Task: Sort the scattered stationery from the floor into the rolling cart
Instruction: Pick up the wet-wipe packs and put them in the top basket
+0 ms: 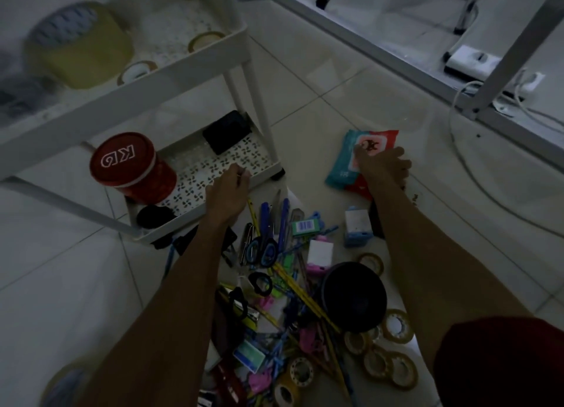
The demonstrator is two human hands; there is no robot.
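Head camera, looking down in dim light: we see two bare forearms reaching forward over a white tiled floor (pixel 335 80). The hands are well apart, one on each side of the scene.

The left hand (pixel 227 190) is at the front rim of the lower tray (pixel 183 222) of the white rolling cart (pixel 91 113). Its thumb and fingertips are closed together, pinching a thin stick-like item (pixel 241 174) just above the tray's patterned base. We cannot tell what the item is.

The right hand (pixel 384 165) lies on a teal and red wipes pack (pixel 338 174) on the floor to the right of the cart. The thumb rests on the pack's label and the fingers curl down over its far edge, gripping it.

Between the forearms, a pile of stationery (pixel 293 299) lies on the floor. In it we can make out blue-handled scissors (pixel 264 249), blue pens (pixel 285 217), yellow pencils (pixel 300 292), a green box with a barcode (pixel 305 226), small white boxes (pixel 357 223), a black round container (pixel 354 296) and several tape rolls (pixel 396 325).

The lower tray also holds a red round tin (pixel 122 165) with a lettered lid, a flat black object (pixel 225 131) at the back and a small dark lump (pixel 155 215) at the front. The upper tray (pixel 195 61) holds a large yellowish tape roll (pixel 79 43), blurred, and two smaller rolls (pixel 137 69).

At the top right we see a white metal frame (pixel 396 67) with a power strip (pixel 470 60) and a white cable (pixel 476 177) beyond it.
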